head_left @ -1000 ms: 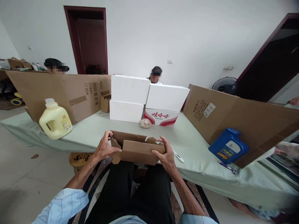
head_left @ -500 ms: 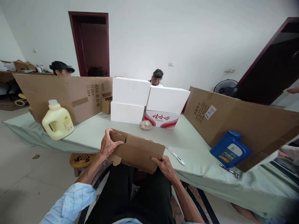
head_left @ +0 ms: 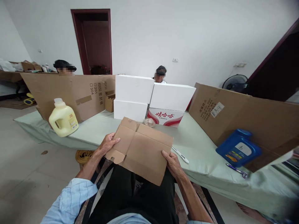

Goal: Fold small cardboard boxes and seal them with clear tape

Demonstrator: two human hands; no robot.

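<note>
A small brown cardboard box (head_left: 143, 149) rests over my lap, tilted up so its flat outer face and folded flaps face me. My left hand (head_left: 106, 145) grips its left edge, thumb on the front by a small tab flap. My right hand (head_left: 171, 163) holds the lower right corner from the side, fingers curled behind the board. Both hands are closed on the box, just in front of the table's near edge.
A table with a pale green cloth (head_left: 198, 146) carries a cream detergent jug (head_left: 63, 119), a blue bottle (head_left: 238, 149), a white pen (head_left: 181, 154), a dark pen (head_left: 237, 170), white foam boxes (head_left: 154, 95) and tall cardboard screens (head_left: 74, 93). Two people sit beyond the screens. A wooden stool (head_left: 84, 155) stands by my left knee.
The box has been tipped up and turned, from open top upward to flat side facing me. My left hand slid to the left edge, my right hand to the lower right corner.
</note>
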